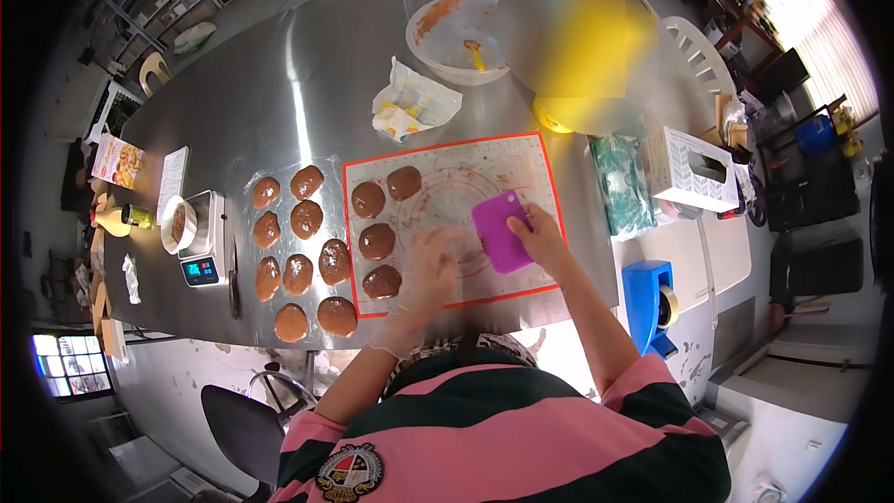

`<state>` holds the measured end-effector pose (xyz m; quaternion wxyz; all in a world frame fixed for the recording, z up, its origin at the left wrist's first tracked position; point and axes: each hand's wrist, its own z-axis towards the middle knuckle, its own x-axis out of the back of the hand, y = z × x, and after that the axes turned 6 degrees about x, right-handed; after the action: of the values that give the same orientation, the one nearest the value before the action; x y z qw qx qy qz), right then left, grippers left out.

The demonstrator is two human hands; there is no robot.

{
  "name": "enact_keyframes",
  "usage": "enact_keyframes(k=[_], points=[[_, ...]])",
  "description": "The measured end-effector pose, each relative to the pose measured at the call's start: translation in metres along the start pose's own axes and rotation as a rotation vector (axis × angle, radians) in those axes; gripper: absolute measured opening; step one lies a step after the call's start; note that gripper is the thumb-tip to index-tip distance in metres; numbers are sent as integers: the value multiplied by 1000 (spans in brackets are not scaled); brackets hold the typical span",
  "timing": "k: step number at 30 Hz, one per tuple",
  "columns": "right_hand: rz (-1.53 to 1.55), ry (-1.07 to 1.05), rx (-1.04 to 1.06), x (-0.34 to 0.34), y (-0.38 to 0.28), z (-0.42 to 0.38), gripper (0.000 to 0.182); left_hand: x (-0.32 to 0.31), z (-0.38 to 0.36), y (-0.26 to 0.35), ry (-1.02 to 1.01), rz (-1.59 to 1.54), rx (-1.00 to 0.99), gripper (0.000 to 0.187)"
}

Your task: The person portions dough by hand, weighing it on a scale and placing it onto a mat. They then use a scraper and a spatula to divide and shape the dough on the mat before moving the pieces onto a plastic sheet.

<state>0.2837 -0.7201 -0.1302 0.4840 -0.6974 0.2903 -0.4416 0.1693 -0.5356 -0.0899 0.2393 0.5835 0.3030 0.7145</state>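
Observation:
My right hand point(537, 235) grips a purple dough scraper point(503, 240) by its edge, holding it above the right half of the red-bordered baking mat point(535, 163). To its left, my left hand point(430, 265) hovers over the mat's lower middle; motion smears its fingers, and it looks covered by a clear plastic glove. A column of flat brown dough rounds point(376, 241) lies on the mat's left side, close to my left hand. Further left, several more glossy brown rounds point(306, 220) rest on clear plastic film point(265, 168). Brown smears mark the mat's printed circles.
A kitchen scale point(210, 237) bearing a white bowl point(179, 225) stands at the left. Beyond the mat are a crumpled wrapper point(414, 104) and a large mixing bowl point(430, 54) with a yellow-handled spatula. A tissue box point(694, 172) and blue tape dispenser point(643, 293) sit right.

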Motion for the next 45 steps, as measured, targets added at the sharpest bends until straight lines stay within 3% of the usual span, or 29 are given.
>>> enact_keyframes(k=[1,3,5,6,8,11,12,15,19,21,25,27,30,33,34,36,41,42,45], points=[[187,40,-19,6,-4,0,22,8,6,2,68,-95,28,37],[248,36,-36,16,-23,-2,18,10,11,5,147,-184,51,39],[354,34,41,17,-31,-3,18,8,12,8,56,-666,289,51],[358,24,51,14,-32,-3,18,6,10,10,69,-660,287,51],[274,59,178,5,-38,-6,19,-1,5,20,-113,-702,470,58],[116,145,242,-4,-58,-13,21,-10,5,29,-178,-897,354,67],[138,158,301,-8,-61,-14,21,-10,2,32,-119,-929,492,61],[-7,82,311,-5,-75,-18,20,-4,1,31,-52,-999,630,50],[-49,45,383,-5,-81,-19,20,0,2,22,33,-919,628,39],[-88,22,400,-5,-80,-19,20,4,4,13,226,-1059,455,31],[-89,0,358,-2,-92,-23,20,19,3,20,239,-1037,602,23],[-106,46,423,-6,-86,-20,22,16,-1,18,105,-1268,741,18],[-196,49,411,-1,-86,-21,23,8,-1,31,98,-1424,773,21],[-178,16,415,8,-78,-22,22,-4,0,26,83,-1348,819,18],[-179,20,410,13,-73,-19,22,-4,2,26,77,-1347,821,18],[-320,219,391,34,-57,-9,22,-2,8,25,289,-1380,808,18],[-258,354,327,97,-54,-9,20,88,29,39,438,-872,452,22],[-220,376,334,102,-46,-9,19,103,34,50,624,-1042,421,26],[-217,366,337,100,-35,-10,18,149,31,51,704,-1103,307,23]])
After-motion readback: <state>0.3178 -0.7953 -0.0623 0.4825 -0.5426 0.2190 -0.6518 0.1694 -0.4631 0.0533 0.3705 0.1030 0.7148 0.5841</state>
